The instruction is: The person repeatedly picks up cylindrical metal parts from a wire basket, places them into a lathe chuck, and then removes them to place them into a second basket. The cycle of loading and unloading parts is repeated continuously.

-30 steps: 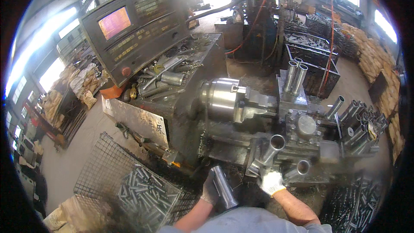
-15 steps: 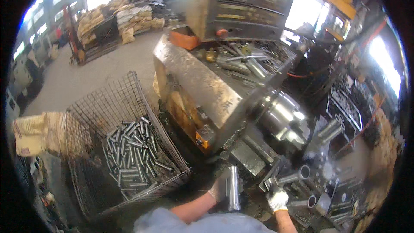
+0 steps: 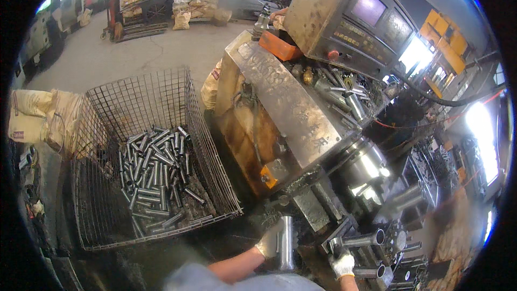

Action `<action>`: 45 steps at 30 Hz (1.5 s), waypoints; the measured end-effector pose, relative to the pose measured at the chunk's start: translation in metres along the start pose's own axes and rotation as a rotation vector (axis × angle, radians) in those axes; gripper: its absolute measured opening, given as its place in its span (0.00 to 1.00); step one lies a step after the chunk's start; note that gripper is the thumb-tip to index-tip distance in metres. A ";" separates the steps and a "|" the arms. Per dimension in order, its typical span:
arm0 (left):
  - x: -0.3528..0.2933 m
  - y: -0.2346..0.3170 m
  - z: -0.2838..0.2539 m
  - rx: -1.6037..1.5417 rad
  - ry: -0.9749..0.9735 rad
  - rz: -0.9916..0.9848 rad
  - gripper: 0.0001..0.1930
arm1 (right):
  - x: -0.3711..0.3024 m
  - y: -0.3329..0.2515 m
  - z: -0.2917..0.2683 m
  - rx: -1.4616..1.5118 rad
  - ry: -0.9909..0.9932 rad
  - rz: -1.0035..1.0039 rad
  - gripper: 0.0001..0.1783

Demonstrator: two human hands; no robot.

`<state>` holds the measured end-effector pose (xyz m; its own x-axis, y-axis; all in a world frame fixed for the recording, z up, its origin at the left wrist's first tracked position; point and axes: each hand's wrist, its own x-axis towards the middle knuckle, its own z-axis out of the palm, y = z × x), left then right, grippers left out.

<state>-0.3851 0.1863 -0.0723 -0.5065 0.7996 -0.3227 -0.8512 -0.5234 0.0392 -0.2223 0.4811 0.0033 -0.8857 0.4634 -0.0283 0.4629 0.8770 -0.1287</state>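
My left hand [image 3: 267,243], in a pale work glove, is closed around a shiny steel tube [image 3: 287,241] held nearly upright close to my body. My right hand [image 3: 342,264], in a white knitted glove, has its fingers curled at a short dark metal part [image 3: 335,246] beside the lathe's tool post; what it grips is partly hidden. Just right of that hand, two hollow steel cylinders [image 3: 368,238] point rightward from the tooling. The bright lathe chuck [image 3: 366,167] stands farther off, beyond my right hand.
A wire-mesh basket [image 3: 215,183] at left holds many short metal tubes [image 3: 156,164]. The lathe's headstock housing [image 3: 285,97] carries an orange bin [image 3: 280,46]. Behind it rises a control panel [image 3: 350,21]; metal parts lie on the ledge below. Filled sacks [image 3: 40,116] flank the basket.
The view has swung left and tilted, so the machine now appears farther right. My left hand still holds the steel tube, and my right hand stays beside the tool post.
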 end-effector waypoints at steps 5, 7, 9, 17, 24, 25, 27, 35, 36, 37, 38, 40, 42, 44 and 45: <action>0.002 0.001 0.007 0.028 -0.020 0.006 0.31 | -0.005 -0.004 -0.005 -0.028 0.034 -0.060 0.25; 0.004 -0.001 0.012 0.056 0.014 0.014 0.30 | -0.006 -0.004 -0.006 -0.004 0.071 -0.086 0.22; 0.007 -0.003 0.016 0.070 0.021 0.012 0.30 | -0.007 -0.004 -0.006 0.031 0.071 -0.079 0.24; 0.012 -0.008 0.030 0.107 0.036 -0.026 0.29 | -0.006 -0.007 -0.004 -0.056 0.033 -0.025 0.27; 0.012 -0.010 0.037 0.183 0.030 0.003 0.28 | -0.006 -0.007 -0.005 -0.013 -0.005 -0.034 0.27; 0.011 -0.010 0.037 0.182 0.028 0.002 0.27 | -0.007 -0.006 -0.004 -0.008 0.005 -0.026 0.27; 0.011 -0.011 0.037 0.149 0.027 -0.012 0.27 | -0.007 -0.005 -0.003 -0.024 -0.006 -0.015 0.28; 0.009 -0.013 0.032 0.146 0.094 -0.015 0.28 | -0.004 -0.001 0.003 -0.061 -0.024 0.040 0.28; 0.008 -0.013 0.031 0.144 0.077 -0.011 0.28 | -0.004 -0.001 0.004 -0.048 -0.001 0.021 0.25; 0.008 -0.013 0.031 0.139 0.067 -0.016 0.28 | -0.003 0.000 0.005 -0.025 0.023 0.008 0.23; 0.007 -0.012 0.030 0.144 0.095 -0.020 0.27 | -0.004 0.000 0.005 -0.001 0.047 -0.005 0.20; 0.004 -0.011 0.029 0.115 0.089 -0.017 0.26 | -0.004 0.000 0.006 0.041 0.071 -0.014 0.21; 0.002 -0.011 0.029 0.109 0.068 -0.012 0.26 | -0.004 0.001 0.006 0.034 0.029 0.015 0.24; -0.001 -0.010 0.029 0.121 0.139 -0.006 0.25 | -0.003 0.002 0.006 0.034 0.025 -0.012 0.26; -0.002 -0.010 0.029 0.125 0.141 -0.002 0.25 | -0.003 0.002 0.006 0.034 0.033 -0.022 0.27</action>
<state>-0.3799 0.1984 -0.0448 -0.4878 0.7468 -0.4519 -0.8672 -0.4738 0.1531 -0.2189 0.4810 -0.0033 -0.8939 0.4482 0.0074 0.4411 0.8826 -0.1627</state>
